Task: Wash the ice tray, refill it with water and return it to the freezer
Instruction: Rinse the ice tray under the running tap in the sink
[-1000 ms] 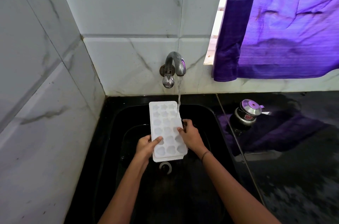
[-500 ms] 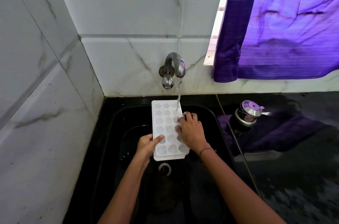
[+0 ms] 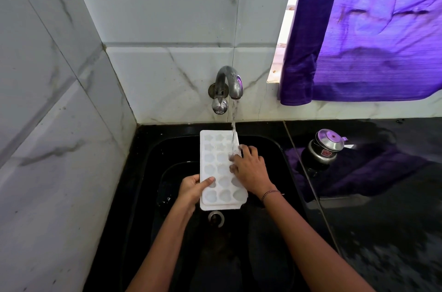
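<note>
A white ice tray [image 3: 216, 167] with shaped cups is held over the black sink [image 3: 153, 162], under the running tap [image 3: 228, 83]. Water falls onto the tray's far right corner. My left hand [image 3: 191, 190] grips the tray's near left edge, thumb on top. My right hand [image 3: 250, 168] lies on the tray's right side, fingertips spread on the cups beside the stream. The freezer is out of view.
A steel drain ring [image 3: 216, 218] shows just below the tray. On the black counter to the right stands a small steel-lidded pot [image 3: 324, 148]. A purple curtain [image 3: 363, 28] hangs over the window at upper right. Marble-tiled walls close the left and back.
My right hand moved from the tray's right edge onto its top, then slid a little across the cups. The tray shifted slightly under the stream.
</note>
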Demonstrator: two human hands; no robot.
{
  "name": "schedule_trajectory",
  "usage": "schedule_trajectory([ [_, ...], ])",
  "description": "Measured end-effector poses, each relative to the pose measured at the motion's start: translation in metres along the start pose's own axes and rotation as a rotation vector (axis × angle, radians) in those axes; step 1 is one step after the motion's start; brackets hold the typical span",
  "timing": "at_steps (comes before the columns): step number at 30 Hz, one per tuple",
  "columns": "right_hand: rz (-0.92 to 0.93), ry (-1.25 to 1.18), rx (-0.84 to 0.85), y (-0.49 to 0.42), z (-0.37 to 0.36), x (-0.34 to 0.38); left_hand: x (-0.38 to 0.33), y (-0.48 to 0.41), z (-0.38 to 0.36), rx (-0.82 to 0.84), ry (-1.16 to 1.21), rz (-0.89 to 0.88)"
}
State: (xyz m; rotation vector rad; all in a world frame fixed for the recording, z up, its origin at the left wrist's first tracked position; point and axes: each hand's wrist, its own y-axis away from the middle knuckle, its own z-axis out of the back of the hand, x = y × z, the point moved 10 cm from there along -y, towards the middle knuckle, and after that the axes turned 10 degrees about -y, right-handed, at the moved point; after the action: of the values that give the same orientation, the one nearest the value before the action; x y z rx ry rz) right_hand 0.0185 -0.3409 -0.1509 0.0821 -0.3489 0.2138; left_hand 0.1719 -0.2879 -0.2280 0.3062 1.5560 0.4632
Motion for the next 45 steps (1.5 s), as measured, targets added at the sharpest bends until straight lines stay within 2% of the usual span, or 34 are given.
schedule_trajectory([
  [6,0.081,-0.044,-0.071,0.002,0.009,0.011,-0.006,-0.001,-0.01,0.024,-0.004,-0.012],
  [32,0.069,0.033,-0.019,0.003,0.007,0.001,-0.004,-0.001,-0.024,0.066,-0.048,0.021],
  [35,0.075,-0.019,-0.059,0.004,0.013,0.001,-0.003,0.001,-0.029,0.093,-0.061,0.023],
  [45,0.103,0.014,0.005,0.008,0.005,0.007,-0.007,0.008,-0.046,0.166,-0.041,0.018],
])
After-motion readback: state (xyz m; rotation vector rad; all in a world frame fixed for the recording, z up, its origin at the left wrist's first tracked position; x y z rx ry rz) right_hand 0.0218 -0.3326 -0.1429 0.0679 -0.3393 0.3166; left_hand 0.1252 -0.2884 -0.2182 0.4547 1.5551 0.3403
